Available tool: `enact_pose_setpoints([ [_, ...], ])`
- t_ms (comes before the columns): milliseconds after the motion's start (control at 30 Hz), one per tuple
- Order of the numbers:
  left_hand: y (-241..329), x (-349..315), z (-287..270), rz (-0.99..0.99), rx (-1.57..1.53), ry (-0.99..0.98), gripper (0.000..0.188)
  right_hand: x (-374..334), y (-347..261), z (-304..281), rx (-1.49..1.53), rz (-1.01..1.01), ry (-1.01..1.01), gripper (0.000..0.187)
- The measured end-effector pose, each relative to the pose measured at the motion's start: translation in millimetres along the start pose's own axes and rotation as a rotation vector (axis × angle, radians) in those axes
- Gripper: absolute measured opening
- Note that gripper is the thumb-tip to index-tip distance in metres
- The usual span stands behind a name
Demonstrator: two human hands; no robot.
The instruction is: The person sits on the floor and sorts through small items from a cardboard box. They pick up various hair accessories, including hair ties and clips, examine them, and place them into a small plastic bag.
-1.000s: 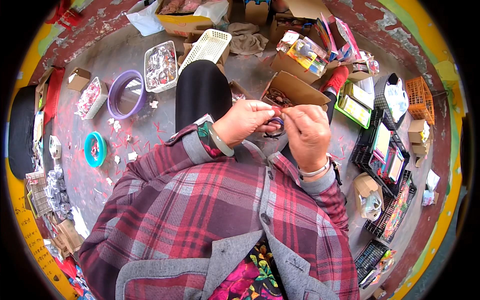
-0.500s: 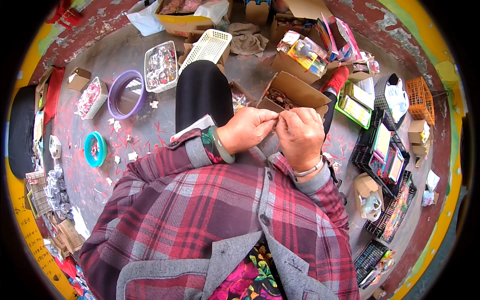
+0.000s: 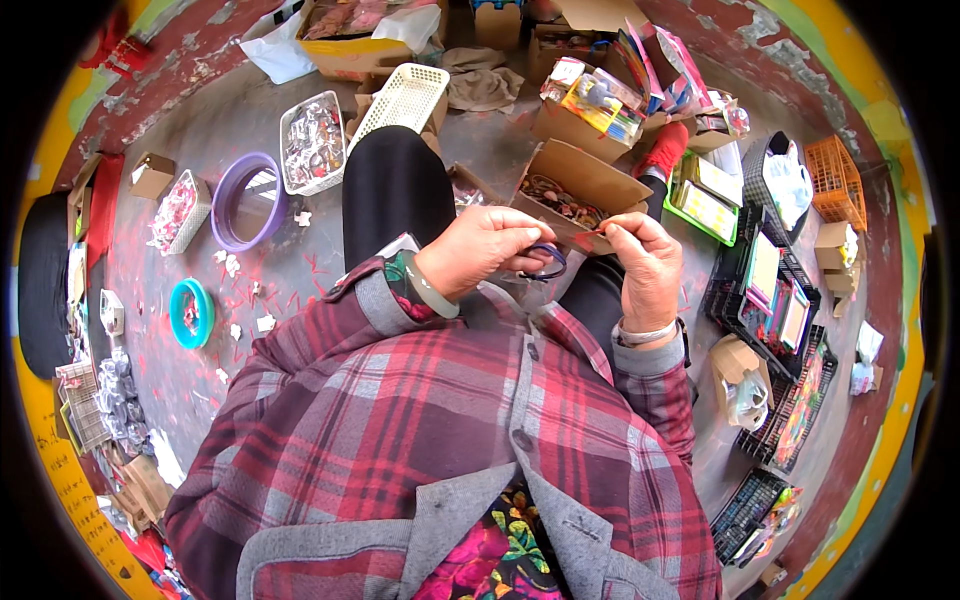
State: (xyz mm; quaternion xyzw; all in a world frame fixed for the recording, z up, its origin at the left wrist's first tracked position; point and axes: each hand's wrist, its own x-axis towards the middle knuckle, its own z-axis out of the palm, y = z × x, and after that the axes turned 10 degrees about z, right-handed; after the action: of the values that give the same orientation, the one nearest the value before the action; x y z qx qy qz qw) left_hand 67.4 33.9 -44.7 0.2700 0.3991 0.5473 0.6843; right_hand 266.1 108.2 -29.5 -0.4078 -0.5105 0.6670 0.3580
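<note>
My left hand (image 3: 478, 248) is closed in a pinch on a thin dark blue-purple loop (image 3: 560, 264), which looks like a hair tie or elastic band and hangs from the fingertips. To its right, my right hand (image 3: 650, 268) is raised with thumb and forefinger pressed together; whatever is between them is too small to name. Both hands are over my lap, a gap apart. Just beyond them stands an open cardboard box (image 3: 620, 188) holding a heap of small brown and dark loops (image 3: 562, 198). My right fingertips are in front of its near edge.
Left of my knee are a white basket of small wrapped pieces (image 3: 312, 145), a purple basin (image 3: 221, 215) and a turquoise ring-shaped container (image 3: 178, 318). A cream basket (image 3: 405, 100) stands beyond the knee. Black crates (image 3: 740, 290) and a green tray (image 3: 715, 233) line the right.
My hands, earlier together at the fingertips, have drawn apart, the right one moving rightward. The dark loop now shows below my left fingers. The view has shifted slightly.
</note>
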Motion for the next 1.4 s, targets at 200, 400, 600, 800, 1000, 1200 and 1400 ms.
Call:
enact_pose_setpoints([
  [200,2.2,-1.0,2.7,-0.007,-0.001,0.012,0.023,-6.8,4.1,-36.9,0.152,0.009,0.081,0.007],
  [400,5.9,-2.5,5.8,-0.008,0.010,0.027,0.022,-32.1,1.6,-115.5,0.125,-0.001,0.195,0.012],
  [600,1.8,-2.5,6.1,-0.011,0.035,0.036,0.023,-82.0,61.3,-237.5,0.274,0.069,0.369,0.013],
  [800,3.0,-2.2,6.7,-0.019,0.046,0.024,0.024,-160.2,244.2,-354.8,-0.346,0.951,0.684,0.031],
  [1000,-4.2,1.0,3.7,-0.020,0.038,0.000,0.024,-191.0,224.4,-359.2,-0.004,0.972,0.734,0.041],
  [1200,-1.4,-0.1,8.6,-0.028,0.035,0.006,0.025,-118.3,84.9,-268.3,0.240,0.433,0.398,0.051],
  [1400,-1.3,-2.0,5.7,-0.008,0.039,0.006,0.024,-96.8,35.2,-225.1,0.208,0.243,0.081,0.048],
])
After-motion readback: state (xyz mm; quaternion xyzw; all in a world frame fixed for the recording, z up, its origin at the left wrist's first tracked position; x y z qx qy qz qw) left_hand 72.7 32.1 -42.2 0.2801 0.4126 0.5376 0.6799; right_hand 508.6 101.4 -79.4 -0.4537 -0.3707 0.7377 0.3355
